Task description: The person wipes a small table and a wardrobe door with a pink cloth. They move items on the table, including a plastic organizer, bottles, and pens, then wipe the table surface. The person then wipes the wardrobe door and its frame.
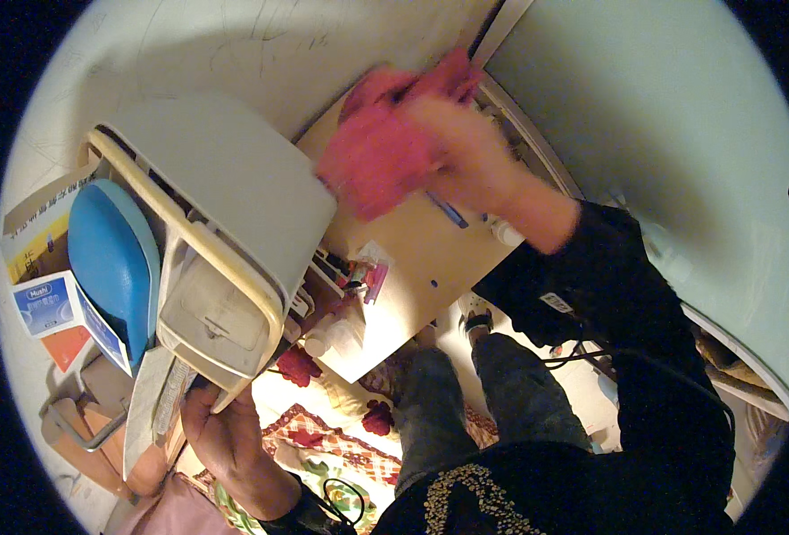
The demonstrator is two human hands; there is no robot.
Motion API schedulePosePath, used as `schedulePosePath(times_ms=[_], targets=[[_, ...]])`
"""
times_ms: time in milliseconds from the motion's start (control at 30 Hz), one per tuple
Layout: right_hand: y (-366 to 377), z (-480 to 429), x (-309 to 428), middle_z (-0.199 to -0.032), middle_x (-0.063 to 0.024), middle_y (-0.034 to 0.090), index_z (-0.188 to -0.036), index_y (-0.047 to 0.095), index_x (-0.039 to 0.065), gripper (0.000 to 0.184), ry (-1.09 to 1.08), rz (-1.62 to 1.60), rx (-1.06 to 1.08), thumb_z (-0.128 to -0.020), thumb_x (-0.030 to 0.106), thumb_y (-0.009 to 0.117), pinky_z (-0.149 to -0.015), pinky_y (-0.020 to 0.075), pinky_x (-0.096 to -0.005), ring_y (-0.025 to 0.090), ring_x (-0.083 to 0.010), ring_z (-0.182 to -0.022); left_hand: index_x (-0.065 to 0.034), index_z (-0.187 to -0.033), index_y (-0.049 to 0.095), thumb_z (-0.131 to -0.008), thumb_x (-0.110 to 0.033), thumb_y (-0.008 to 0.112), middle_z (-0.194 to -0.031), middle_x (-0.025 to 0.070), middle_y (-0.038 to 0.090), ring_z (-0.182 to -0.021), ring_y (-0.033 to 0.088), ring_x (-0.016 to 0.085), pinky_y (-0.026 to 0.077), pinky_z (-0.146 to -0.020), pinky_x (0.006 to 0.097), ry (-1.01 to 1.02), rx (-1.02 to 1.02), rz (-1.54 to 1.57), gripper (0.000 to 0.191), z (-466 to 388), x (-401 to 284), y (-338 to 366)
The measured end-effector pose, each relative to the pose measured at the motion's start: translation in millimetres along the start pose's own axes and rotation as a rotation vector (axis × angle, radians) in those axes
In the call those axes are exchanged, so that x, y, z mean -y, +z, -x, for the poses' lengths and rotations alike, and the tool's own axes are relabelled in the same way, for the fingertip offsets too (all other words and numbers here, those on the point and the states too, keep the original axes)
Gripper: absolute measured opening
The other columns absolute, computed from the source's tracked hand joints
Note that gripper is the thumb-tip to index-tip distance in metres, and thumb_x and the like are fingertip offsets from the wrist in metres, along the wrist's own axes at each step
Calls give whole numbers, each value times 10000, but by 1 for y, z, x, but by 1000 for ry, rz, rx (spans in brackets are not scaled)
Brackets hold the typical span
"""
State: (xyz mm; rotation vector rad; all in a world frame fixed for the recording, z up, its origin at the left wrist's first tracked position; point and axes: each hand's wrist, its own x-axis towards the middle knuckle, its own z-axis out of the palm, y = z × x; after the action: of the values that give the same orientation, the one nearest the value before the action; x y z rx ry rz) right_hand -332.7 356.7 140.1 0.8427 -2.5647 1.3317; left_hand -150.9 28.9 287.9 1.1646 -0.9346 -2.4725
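Observation:
My right hand [461, 147], blurred by motion, grips a pink cloth [387, 160] over the back part of a light wooden tabletop [394, 314]. At lower left, my left hand [227, 435] holds the lower corner of a cream plastic organizer [187, 227] with a grey panel [234, 167]. That organizer is tilted and holds a blue case [110, 261], a blue and white packet [45, 304] and papers. A small translucent drawer [217, 317] sits in its frame, near my left hand. Below the cloth lies a blue pen [448, 209].
A white bottle [334, 334] and small items stand by the organizer's edge. A white-capped container [505, 233] is near my right wrist. A pale green panel [702, 134] rises at right, a wall at the back. Patterned fabric [341, 441] lies below.

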Motion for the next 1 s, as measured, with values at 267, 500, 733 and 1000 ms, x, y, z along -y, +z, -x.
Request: schedulePosePath(times_ms=[267,500,733,1000], targets=[[123,28,-26,-1365,-36,485,-1140,675,295,345,-203,485,507,-806,221,637,-892,453,-633,376,-303,-1353,41,-1472,254,-841,69,470,-1498,336,260,-1339,287,576,454,-1049,591,-45,84,-139,667,-15,-4,-18],[49,0,-109,-1147,-56,592,-1010,694,200,264,43,571,304,-754,155,648,-867,508,-430,558,-329,-1074,18,-1475,267,-789,74,550,-1485,315,309,-1334,347,526,362,-1110,631,-14,-1,-89,744,-17,1,-11],[66,-49,-86,-1068,-93,595,-1016,681,159,225,-62,480,173,-800,186,620,-818,522,-441,581,-350,-1009,28,-1427,362,-750,73,551,-1431,220,442,-1292,469,382,380,-1111,573,22,128,-321,704,-6,11,7],[127,-58,-89,-1077,-70,564,-1069,657,192,238,-57,614,181,-845,203,579,-682,571,-417,598,-305,-974,24,-1330,480,-760,41,573,-1323,185,551,-1213,553,319,498,-1029,467,-85,183,-327,578,-9,17,3]])
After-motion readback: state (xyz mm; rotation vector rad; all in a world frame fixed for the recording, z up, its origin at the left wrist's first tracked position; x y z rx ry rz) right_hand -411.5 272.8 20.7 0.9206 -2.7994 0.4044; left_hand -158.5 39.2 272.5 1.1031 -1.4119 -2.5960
